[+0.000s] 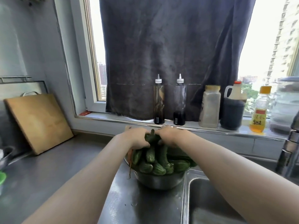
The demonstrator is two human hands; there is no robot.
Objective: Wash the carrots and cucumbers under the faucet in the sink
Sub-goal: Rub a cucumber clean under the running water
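— Steel, that round mixing bowl: where does it sit?

— On the grey steel desk, just left of the stainless sink basin, not in it. It's heaped with dark green ridged cucumbers. A sliver of thin orange carrots shows at the bowl's left rim, mostly buried.

— And your hands?

— I have both on the crown of the heap. My left hand and my right hand sit close together, fingers curled round the upper ends of the top cucumbers.

— How will they handle?

— Stiff, I judge, so a firm grip shouldn't bend them. The skins look glossy, though, and are probably slick. A bundle held by its ends could fan out and shed one, so I'd take fewer and hold them round their middles. The full bowl is likely heavy.

— The carrots?

— Harder and tapered, with stringy tails, so I'd grip the thick end. The chrome faucet stands at the far right, beyond the basin. I cannot tell whether water is running.
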